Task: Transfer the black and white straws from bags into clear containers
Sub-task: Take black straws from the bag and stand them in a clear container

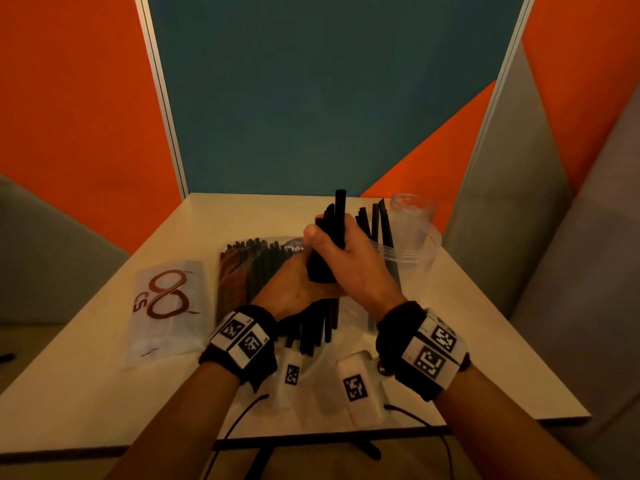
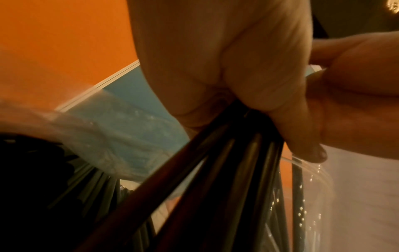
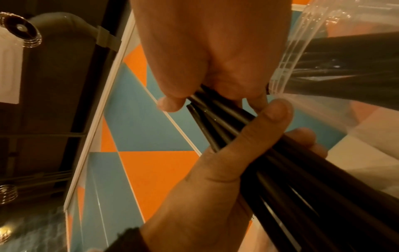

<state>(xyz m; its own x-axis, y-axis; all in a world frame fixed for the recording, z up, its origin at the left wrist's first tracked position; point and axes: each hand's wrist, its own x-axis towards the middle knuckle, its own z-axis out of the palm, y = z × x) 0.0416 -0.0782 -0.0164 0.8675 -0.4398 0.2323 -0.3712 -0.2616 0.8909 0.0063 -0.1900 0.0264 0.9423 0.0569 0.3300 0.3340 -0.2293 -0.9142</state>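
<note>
Both hands grip one bundle of black straws (image 1: 323, 265) upright over the middle of the table. My right hand (image 1: 349, 258) wraps the upper part; my left hand (image 1: 294, 289) holds it lower down. In the right wrist view my right hand (image 3: 211, 51) and the left thumb (image 3: 233, 153) clamp the straws (image 3: 291, 179). In the left wrist view my left hand (image 2: 226, 68) closes on the straws (image 2: 215, 170). Just right of the hands stands a clear container (image 1: 415, 251) with black straws in it. A bag of black straws (image 1: 249, 268) and a bag of white straws (image 1: 169, 306) lie to the left.
A second clear jar (image 1: 412, 206) stands at the back right of the white table (image 1: 104, 393). Orange and blue partition walls close in the back and sides. Cables hang over the table's front edge.
</note>
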